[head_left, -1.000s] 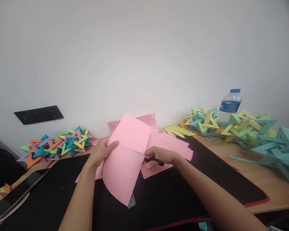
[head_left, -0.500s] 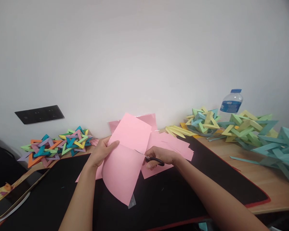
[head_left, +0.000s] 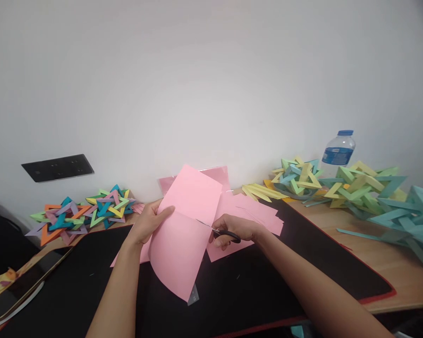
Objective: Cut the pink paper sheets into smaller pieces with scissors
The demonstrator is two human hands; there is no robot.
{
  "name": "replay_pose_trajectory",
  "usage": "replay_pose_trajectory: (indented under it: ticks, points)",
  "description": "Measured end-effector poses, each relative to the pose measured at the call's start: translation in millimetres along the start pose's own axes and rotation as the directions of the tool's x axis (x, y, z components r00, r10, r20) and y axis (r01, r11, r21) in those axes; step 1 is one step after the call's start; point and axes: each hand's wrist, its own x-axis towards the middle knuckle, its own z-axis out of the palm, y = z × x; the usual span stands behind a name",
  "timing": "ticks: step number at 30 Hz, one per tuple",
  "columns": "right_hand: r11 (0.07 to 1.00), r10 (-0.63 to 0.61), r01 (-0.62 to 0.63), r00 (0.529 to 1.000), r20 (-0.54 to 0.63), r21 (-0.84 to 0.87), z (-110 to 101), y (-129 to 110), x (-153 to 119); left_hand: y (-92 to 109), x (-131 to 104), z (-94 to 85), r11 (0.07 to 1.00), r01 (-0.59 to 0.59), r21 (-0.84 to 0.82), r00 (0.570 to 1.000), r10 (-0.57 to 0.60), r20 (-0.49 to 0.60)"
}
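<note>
A pink paper sheet [head_left: 179, 253] is raised above the black mat, its lower part curving down. My left hand [head_left: 150, 223] pinches it at the left edge, thumb on top. Black-handled scissors [head_left: 231, 235] are in my right hand [head_left: 236, 229], fingers wrapped round the handles. Their blades lie at a cut line across the sheet's middle, reaching in from the right edge. More pink paper pieces [head_left: 264, 217] lie on the mat behind my right hand. Part of a clear ruler [head_left: 193, 295] shows under the sheet's lower corner.
Folded multicoloured paper stars [head_left: 109, 205] stand at the left back, and yellow-green and blue ones [head_left: 366, 188] at the right. Yellow strips [head_left: 262, 191] lie behind the black mat [head_left: 268, 291]. A bottle [head_left: 339, 149] stands at the right back; a phone [head_left: 28, 284] lies at the left.
</note>
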Motion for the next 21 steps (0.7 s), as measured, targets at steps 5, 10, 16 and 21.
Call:
replay_pose_trajectory:
  ticks: [5,10,16,21]
  points:
    - [1.0,0.007,-0.007,1.0,-0.006,-0.012,0.4,-1.1,-0.5,0.4,0.0,0.3,1.0,0.002,0.001,1.0,-0.002,0.001]
    - [1.0,-0.005,0.005,1.0,-0.002,-0.01,1.0,-1.5,0.1,3.7,-1.6,3.3,1.0,0.002,0.002,1.0,-0.002,0.005]
    - [1.0,-0.028,0.028,0.999,0.03,-0.013,1.6,-2.6,0.2,6.8,-3.3,6.2,1.0,0.009,0.002,1.0,-0.009,0.013]
    - [1.0,-0.026,0.026,0.999,0.044,-0.006,1.3,-1.7,0.5,5.9,-2.5,5.7,1.0,0.006,0.016,1.0,-0.006,0.006]
